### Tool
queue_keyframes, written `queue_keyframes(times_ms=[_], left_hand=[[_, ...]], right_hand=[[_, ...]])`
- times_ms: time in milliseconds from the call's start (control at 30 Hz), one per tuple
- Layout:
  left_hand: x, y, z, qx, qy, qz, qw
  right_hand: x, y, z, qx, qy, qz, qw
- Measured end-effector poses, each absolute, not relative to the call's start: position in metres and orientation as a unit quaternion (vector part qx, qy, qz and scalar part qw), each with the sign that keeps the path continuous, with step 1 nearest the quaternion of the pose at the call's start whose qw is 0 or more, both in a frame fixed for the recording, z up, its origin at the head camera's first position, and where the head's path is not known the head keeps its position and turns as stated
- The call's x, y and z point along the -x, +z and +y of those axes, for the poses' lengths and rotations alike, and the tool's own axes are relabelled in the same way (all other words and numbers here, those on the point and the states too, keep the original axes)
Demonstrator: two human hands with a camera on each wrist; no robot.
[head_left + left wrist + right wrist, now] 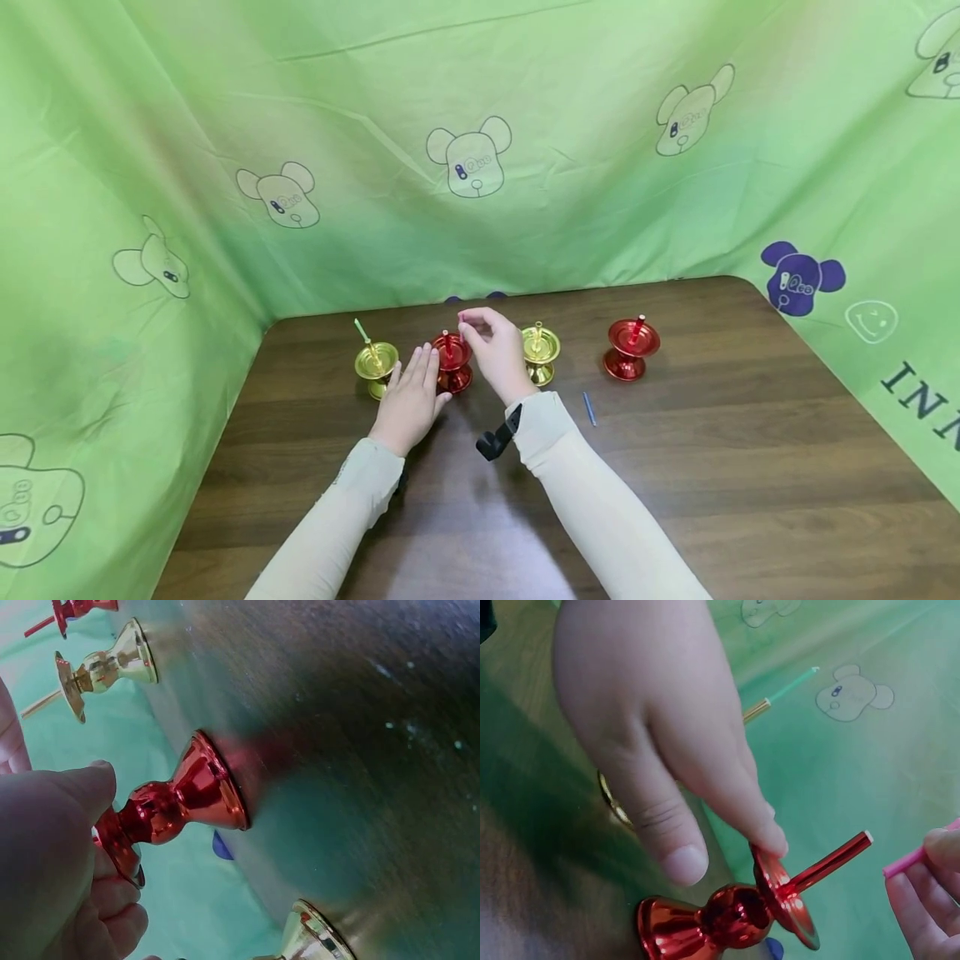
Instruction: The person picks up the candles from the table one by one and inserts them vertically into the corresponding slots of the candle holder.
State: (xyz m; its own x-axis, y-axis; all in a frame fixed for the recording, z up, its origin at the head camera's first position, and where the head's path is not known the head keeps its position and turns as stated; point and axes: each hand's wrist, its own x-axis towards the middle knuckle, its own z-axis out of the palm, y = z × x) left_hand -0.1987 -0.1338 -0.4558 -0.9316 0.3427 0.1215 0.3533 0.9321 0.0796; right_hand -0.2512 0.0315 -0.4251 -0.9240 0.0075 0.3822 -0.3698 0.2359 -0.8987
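My right hand pinches a thin pink candle between thumb and fingertips. Its end is just apart from the upright tube of a red metallic candle holder. My left hand has its fingers extended, the fingertips touching the dish rim of this same holder; the thumb is spread apart. Left of that hand stands a gold candle holder bearing a tilted green candle. Beyond the right hand is another gold holder, partly covered by it.
A second red candle holder stands at the right of the row. On the wooden table lies a blue candle, in front of the holders. Green printed cloth hangs behind and along both sides.
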Motion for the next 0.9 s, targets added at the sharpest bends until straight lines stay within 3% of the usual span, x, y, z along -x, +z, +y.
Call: queue_keyframes(times_ms=[900], left_hand=[[0.197, -0.457, -0.133, 0.179, -0.061, -0.979, 0.074]], right_hand=[[0.265, -0.414, 0.014, -0.132, 0.618, -0.764, 0.132]])
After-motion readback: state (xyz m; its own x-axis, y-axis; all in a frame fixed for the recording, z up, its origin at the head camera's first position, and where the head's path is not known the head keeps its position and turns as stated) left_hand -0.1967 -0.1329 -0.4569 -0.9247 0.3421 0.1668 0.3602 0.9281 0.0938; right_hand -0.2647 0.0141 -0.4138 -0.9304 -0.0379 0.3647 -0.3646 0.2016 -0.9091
